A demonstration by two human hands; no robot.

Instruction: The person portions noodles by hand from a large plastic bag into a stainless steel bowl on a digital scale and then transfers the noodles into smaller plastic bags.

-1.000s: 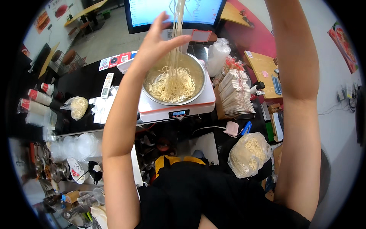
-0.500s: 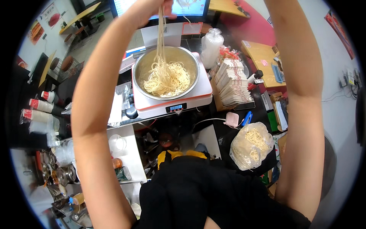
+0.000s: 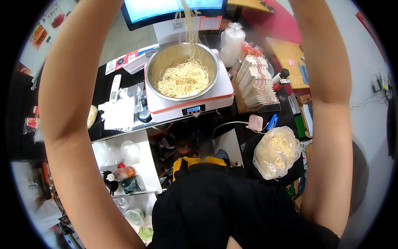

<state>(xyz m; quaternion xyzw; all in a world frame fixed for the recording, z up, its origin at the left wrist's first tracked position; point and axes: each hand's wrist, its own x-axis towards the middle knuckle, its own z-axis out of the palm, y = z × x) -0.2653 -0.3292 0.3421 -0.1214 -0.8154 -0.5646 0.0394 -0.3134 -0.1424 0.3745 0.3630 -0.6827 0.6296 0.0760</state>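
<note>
Both of my forearms reach up past the upper edge, so neither hand shows. A thin hanging strand of noodles comes down from that edge into a steel bowl. What holds its upper end is out of view. A heap of pale noodles lies in the bowl. Under the bowl is a white and orange digital scale with a lit display.
Right of the scale stand a roll of clear bags and a box of paper-wrapped packets. A plastic bag of noodles sits nearer me at right. Behind the bowl is a monitor; a remote lies left.
My left hand has gone up out of view, and its forearm has shifted left. The hanging noodles have swung right and thinned. The view has shifted slightly.
</note>
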